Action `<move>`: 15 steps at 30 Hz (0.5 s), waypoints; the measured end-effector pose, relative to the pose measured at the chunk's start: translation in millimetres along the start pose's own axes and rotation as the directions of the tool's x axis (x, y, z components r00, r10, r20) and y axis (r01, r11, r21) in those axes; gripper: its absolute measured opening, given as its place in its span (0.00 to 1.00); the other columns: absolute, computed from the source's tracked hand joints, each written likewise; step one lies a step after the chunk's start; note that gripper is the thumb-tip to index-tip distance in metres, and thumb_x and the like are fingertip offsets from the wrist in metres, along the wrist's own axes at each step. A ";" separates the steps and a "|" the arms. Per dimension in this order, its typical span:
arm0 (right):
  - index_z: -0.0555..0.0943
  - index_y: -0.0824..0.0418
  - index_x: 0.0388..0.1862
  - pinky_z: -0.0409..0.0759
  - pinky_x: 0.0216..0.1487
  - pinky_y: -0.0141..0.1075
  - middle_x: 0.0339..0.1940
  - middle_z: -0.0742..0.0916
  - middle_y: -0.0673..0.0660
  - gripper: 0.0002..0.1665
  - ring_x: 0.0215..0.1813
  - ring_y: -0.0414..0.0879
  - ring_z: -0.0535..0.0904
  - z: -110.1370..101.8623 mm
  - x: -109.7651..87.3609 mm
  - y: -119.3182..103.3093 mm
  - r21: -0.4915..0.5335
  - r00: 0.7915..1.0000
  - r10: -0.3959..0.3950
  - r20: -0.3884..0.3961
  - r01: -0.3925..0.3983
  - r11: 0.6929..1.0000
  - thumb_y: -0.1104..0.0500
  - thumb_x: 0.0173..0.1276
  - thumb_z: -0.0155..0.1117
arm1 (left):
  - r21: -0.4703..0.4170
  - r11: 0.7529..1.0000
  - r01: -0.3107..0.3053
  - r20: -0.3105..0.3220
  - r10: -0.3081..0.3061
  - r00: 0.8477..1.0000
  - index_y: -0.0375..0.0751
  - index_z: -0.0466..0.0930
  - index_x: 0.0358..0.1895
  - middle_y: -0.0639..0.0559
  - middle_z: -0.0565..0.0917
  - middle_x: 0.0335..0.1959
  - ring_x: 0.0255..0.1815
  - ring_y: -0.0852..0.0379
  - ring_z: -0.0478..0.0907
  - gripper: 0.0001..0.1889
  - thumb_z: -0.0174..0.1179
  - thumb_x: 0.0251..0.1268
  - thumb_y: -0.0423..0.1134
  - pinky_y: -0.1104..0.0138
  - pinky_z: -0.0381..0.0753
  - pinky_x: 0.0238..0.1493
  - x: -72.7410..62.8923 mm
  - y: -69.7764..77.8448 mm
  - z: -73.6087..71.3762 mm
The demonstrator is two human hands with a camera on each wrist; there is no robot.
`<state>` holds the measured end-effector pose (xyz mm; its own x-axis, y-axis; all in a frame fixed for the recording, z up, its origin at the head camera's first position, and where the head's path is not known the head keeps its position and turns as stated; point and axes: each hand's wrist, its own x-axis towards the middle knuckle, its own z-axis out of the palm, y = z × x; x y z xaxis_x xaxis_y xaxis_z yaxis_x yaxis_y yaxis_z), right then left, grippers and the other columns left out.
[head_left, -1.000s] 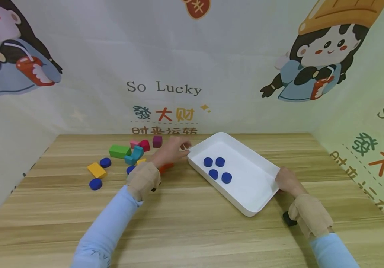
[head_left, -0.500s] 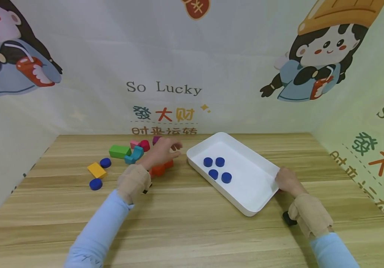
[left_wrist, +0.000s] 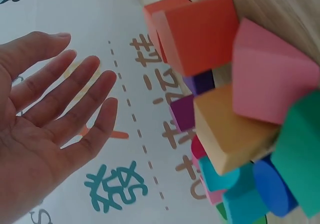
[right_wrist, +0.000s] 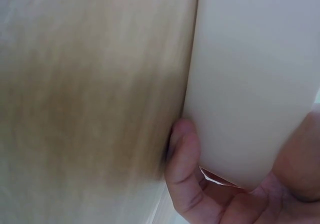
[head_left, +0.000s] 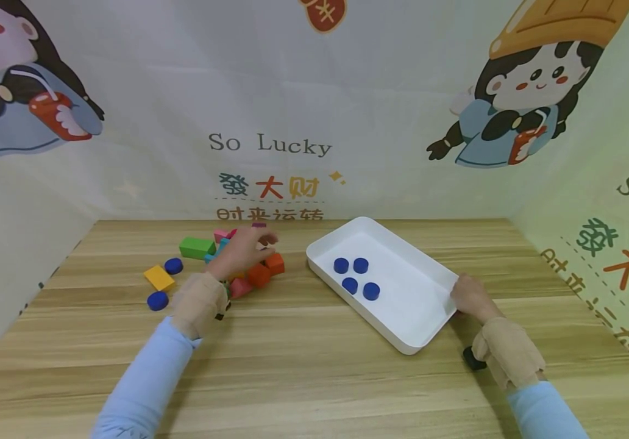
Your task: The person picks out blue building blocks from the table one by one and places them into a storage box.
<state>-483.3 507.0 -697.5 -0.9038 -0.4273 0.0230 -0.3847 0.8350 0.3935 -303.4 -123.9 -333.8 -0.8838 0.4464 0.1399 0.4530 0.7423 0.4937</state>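
My left hand (head_left: 240, 249) hovers over the pile of toy blocks, fingers spread and loosely extended; the left wrist view shows the palm (left_wrist: 45, 129) with nothing in it. Around it lie orange blocks (head_left: 259, 275), a pink block (left_wrist: 272, 76), a yellow block (left_wrist: 232, 129), a green block (left_wrist: 302, 154) and a blue disc (left_wrist: 275, 186). My right hand (head_left: 473, 297) grips the right corner of a white tray (head_left: 402, 342); in the right wrist view its fingers (right_wrist: 184, 159) curl round the wall. Several blue discs (head_left: 371, 291) lie in the tray's left part.
Left of the pile are a long green block (head_left: 197, 247), a yellow block (head_left: 159, 278) and two blue discs (head_left: 158, 300). A printed cloth (head_left: 270, 91) hangs behind the wooden table (head_left: 303, 378) and along its sides.
My left hand has moved left, away from the tray and over the blocks, uncovering the orange blocks. My right hand and the tray stay in place.
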 end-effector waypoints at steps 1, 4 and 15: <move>0.76 0.53 0.14 0.64 0.12 0.46 0.20 0.75 0.54 0.07 0.27 0.53 0.68 -0.2 0.1 0.1 0.006 1.000 0.005 0.003 -0.005 1.000 0.55 0.45 0.63 | 0.005 1.000 0.005 -0.002 -0.005 1.000 0.32 0.75 0.46 0.39 0.79 0.44 0.46 0.46 0.74 0.13 0.55 0.60 0.34 0.57 0.73 0.48 -1.0 -1.2 -0.7; 0.76 0.54 0.14 0.64 0.12 0.46 0.20 0.75 0.54 0.06 0.27 0.53 0.68 -0.6 0.4 0.6 0.010 1.000 0.012 0.010 -0.012 1.000 0.56 0.45 0.62 | 0.011 1.000 0.014 0.000 -0.014 1.000 0.32 0.75 0.46 0.39 0.79 0.44 0.47 0.45 0.74 0.13 0.55 0.60 0.34 0.56 0.73 0.49 -4.0 -5.5 -2.6; 0.75 0.53 0.13 0.64 0.11 0.46 0.20 0.75 0.54 0.07 0.27 0.53 0.68 0.5 0.8 1.1 0.007 1.000 0.004 0.013 -0.004 1.000 0.56 0.46 0.61 | 0.001 0.999 0.039 -0.006 -0.039 0.999 0.27 0.74 0.46 0.35 0.77 0.43 0.46 0.41 0.73 0.13 0.54 0.60 0.30 0.53 0.72 0.48 -15.7 -23.0 -9.5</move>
<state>-484.6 507.8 -697.5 -0.9076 -0.4196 0.0130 -0.3824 0.8390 0.3870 -301.1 -152.8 -339.2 -0.9015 0.4142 0.1253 0.4182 0.7596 0.4981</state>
